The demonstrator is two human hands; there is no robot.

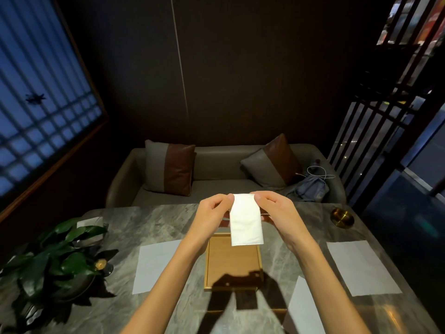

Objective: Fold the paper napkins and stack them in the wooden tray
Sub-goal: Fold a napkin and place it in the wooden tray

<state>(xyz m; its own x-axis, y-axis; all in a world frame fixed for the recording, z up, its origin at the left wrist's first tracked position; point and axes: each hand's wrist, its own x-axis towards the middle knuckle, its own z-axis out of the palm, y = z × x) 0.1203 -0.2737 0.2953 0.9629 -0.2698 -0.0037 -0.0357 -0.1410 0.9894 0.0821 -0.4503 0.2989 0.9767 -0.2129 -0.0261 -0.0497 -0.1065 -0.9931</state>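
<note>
1. The left hand (213, 209) pinches the upper left corner of a folded paper napkin (245, 222) between thumb and forefinger, with the other fingers curled in beneath.
2. The right hand (274, 208) grips the upper right corner the same way: thumb and forefinger are pressed together on the paper and the rest are curled.
3. The napkin hangs in the air as a narrow white rectangle, soft and faintly textured. Its lower edge is over the far rim of the wooden tray (231, 259).
4. The tray is square and shallow, of pale wood with a raised rim, and sits between the forearms on a grey veined marble table (168, 220).
5. Unfolded napkins lie flat on the stone: one just left of the tray (156, 266), one well to its right (361, 266), and a third beside the right forearm (303, 309).
6. A glossy leafy plant (55, 256) stands at the table's left edge, and a round brass dish (342, 216) at the far right corner.
</note>
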